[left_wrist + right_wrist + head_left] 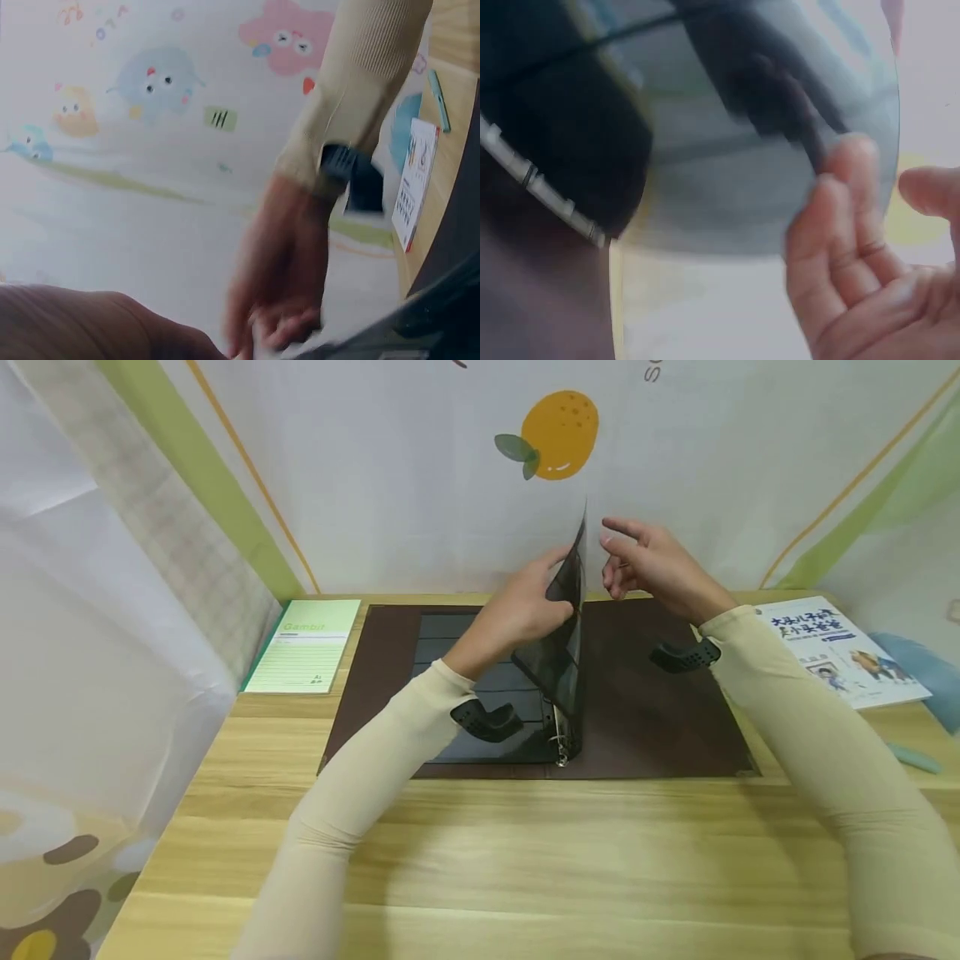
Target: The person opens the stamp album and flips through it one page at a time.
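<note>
A brown ring-binder album (660, 718) lies spread on the table, its metal rings (561, 750) at the spine. Black pocket pages (555, 664) stand nearly upright above the spine, and my left hand (525, 602) holds them from the left side. More dark pages (442, 647) lie flat on the left cover. My right hand (656, 564) is raised just right of the pages' upper edge, gripping nothing, with some fingers bent. In the right wrist view, glossy pages (697, 202) curve close to the right fingers (817, 232). The left fingertips are hidden in the left wrist view.
A green notepad (303, 647) lies left of the album. On the right are a white picture book (843, 652) and a teal stick-like object (915, 758). A printed curtain (420, 485) hangs behind the wooden table (525, 860).
</note>
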